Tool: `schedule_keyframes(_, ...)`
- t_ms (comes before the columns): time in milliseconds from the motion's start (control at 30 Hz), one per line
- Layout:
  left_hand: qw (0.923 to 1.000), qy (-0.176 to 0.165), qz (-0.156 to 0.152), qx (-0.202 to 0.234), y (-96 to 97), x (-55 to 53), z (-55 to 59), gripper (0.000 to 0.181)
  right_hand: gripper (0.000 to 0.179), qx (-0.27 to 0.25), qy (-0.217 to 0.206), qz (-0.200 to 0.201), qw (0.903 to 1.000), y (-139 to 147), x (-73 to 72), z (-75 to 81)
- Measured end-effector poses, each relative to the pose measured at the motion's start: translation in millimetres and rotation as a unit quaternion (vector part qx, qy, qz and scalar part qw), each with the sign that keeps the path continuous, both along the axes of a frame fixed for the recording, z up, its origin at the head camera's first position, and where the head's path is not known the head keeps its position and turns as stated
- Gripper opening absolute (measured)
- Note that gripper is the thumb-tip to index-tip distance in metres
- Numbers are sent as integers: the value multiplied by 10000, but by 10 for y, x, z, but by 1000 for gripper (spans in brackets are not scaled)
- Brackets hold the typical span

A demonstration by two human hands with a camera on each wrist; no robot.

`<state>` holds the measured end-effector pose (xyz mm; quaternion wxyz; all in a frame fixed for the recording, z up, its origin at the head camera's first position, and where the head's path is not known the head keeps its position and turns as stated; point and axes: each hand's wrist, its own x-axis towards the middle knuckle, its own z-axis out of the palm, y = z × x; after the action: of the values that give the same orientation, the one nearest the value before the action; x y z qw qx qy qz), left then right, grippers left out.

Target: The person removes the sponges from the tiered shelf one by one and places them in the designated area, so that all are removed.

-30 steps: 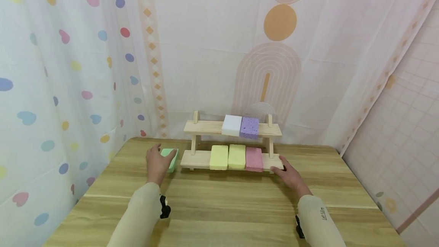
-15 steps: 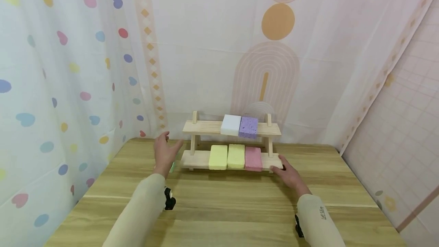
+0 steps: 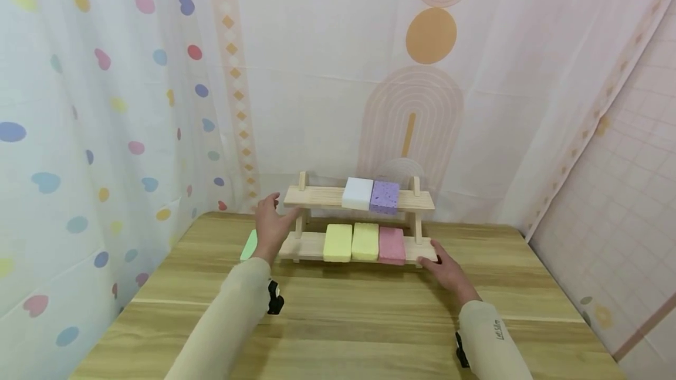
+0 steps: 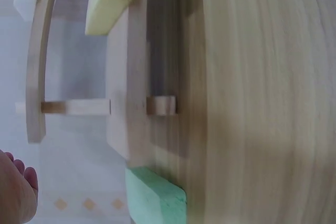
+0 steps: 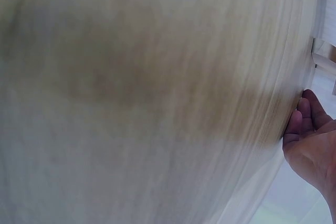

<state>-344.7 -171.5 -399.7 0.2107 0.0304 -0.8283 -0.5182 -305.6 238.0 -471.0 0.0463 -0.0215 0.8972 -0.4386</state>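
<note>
A two-tier wooden shelf (image 3: 311, 197) stands at the back of the table. My left hand (image 3: 271, 230) is raised at its left side, fingers and thumb spread and nothing between them, the thumb tip close to the upper board's left end. Partly behind that hand, a green sponge (image 3: 249, 246) lies on the table; the left wrist view shows the same green sponge (image 4: 157, 198) beside the lower board's end. My right hand (image 3: 448, 270) holds the lower board's right end, thumb at the front edge and fingers at the side. In the right wrist view that hand (image 5: 315, 140) appears at the right edge.
On the upper board sit a white sponge (image 3: 357, 193) and a purple sponge (image 3: 384, 197). Two yellow sponges, a left one (image 3: 337, 243) and a right one (image 3: 365, 241), and a pink sponge (image 3: 392, 245) lean on the lower board. Patterned curtains (image 3: 317, 104) hang behind the wooden table (image 3: 359, 321).
My left hand has moved right and up, away from over the green sponge to the shelf's left end. My right hand has stayed at the lower board.
</note>
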Motion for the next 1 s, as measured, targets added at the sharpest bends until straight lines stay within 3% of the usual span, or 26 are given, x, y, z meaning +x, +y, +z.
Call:
schedule_keyframes(200,9999,40,-31,-115,166,-68,62,77,86,-59,-24,21,10000,14,-26,-23)
schedule_keyframes(333,9997,43,-208,-136,282,-89,111,78,86,-76,-3,19,10000,11,-20,-23)
schedule_keyframes(500,9988,-125,-353,-315,431,-112,178,84,85,-80,19,29,10000,5,1,-15)
schedule_keyframes(1000,9972,-124,-342,-660,930,-179,263,85,84,-53,9,132,9999,9,25,9)
